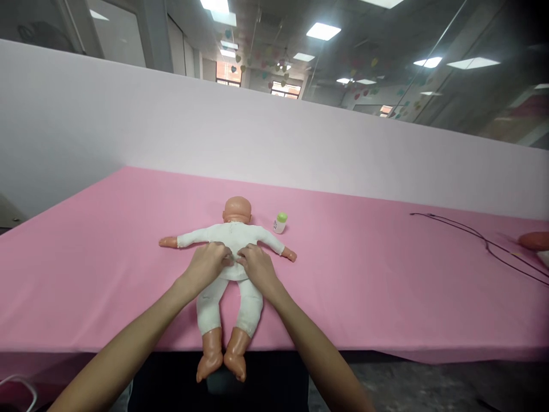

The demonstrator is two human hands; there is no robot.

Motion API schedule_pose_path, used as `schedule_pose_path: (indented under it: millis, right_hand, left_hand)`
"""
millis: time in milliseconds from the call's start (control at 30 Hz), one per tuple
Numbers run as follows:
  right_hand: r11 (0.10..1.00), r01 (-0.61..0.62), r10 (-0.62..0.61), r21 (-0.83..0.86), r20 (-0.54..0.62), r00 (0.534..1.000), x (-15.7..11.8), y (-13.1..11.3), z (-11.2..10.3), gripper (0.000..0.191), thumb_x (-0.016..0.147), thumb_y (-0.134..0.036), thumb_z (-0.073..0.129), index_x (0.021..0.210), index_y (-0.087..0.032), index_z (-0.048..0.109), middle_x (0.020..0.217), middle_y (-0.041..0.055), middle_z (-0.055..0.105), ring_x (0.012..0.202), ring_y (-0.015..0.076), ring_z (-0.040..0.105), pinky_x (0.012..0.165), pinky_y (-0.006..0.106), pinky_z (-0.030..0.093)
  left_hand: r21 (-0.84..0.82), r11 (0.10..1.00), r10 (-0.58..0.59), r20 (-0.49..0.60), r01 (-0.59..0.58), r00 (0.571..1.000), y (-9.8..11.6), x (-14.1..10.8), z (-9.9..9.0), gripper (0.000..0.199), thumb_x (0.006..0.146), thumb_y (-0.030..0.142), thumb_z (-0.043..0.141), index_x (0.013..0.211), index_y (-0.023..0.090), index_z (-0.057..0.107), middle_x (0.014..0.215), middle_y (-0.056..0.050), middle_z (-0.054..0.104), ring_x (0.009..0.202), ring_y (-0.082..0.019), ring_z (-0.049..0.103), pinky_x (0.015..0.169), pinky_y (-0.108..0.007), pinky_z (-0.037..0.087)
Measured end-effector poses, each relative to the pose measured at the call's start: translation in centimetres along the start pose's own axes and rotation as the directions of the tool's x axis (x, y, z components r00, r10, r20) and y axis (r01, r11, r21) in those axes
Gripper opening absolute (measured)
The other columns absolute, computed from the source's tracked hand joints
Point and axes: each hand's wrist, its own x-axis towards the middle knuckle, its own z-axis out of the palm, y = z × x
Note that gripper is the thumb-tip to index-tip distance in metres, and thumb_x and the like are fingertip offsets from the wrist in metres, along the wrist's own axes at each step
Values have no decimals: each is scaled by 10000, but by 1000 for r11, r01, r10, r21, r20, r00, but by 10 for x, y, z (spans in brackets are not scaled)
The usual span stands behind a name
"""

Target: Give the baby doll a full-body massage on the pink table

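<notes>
A baby doll (234,232) with a white cloth body lies on the pink-covered table (351,274), the back of its head up and its arms spread. Its feet hang past the front edge. My left hand (211,262) is on the left side of the doll's lower back, fingers curled in. On the right side of the back rests my right hand (256,264), its fingers bent as well. Both hands are closed at the white cloth; whether cloth is pinched between the fingers is too small to tell. A small white bottle with a green lid (280,223) stands by the doll's arm.
Thin black cords (472,232) lie on the table's right side. At the far right edge is part of an orange-brown object (534,241). A white partition (257,137) rises behind the table, with glass above it.
</notes>
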Motion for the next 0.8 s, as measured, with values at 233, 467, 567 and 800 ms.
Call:
schedule_pose_path:
  millis: [233,467,567,800]
  right_hand:
    - [995,-29,32,-100,22,999,8,-4,14,271,977,-44,511,864,-130,741,943,134,729,861,247,633,742,327,414]
    - [989,45,-47,144,4,999,-32,-6,-15,144,990,-141,631,1055,-173,755,1105,80,740,1054,229,667,903,323,484]
    - [997,72,-72,2,48,996,-45,-8,-3,154,1000,-141,620,1000,-200,762,1051,72,733,1014,236,664,843,325,501]
    - [990,63,-68,124,33,997,-38,2,16,231,967,-96,603,836,-198,763,929,63,733,933,226,661,824,324,498]
  left_hand:
    - [230,972,-56,38,46,998,10,11,17,309,977,101,500,816,111,764,792,-131,698,764,-247,641,654,-338,352]
    - [59,997,50,-53,-47,997,3,-28,8,221,944,132,584,812,198,748,932,-110,738,880,-285,672,655,-353,412]
    - [96,995,42,-22,-40,999,11,-43,16,266,928,72,558,835,221,758,974,-114,749,945,-295,682,669,-360,449]
    - [190,981,6,93,-23,996,15,-41,28,310,914,29,520,797,182,764,870,-125,768,914,-295,705,711,-366,493]
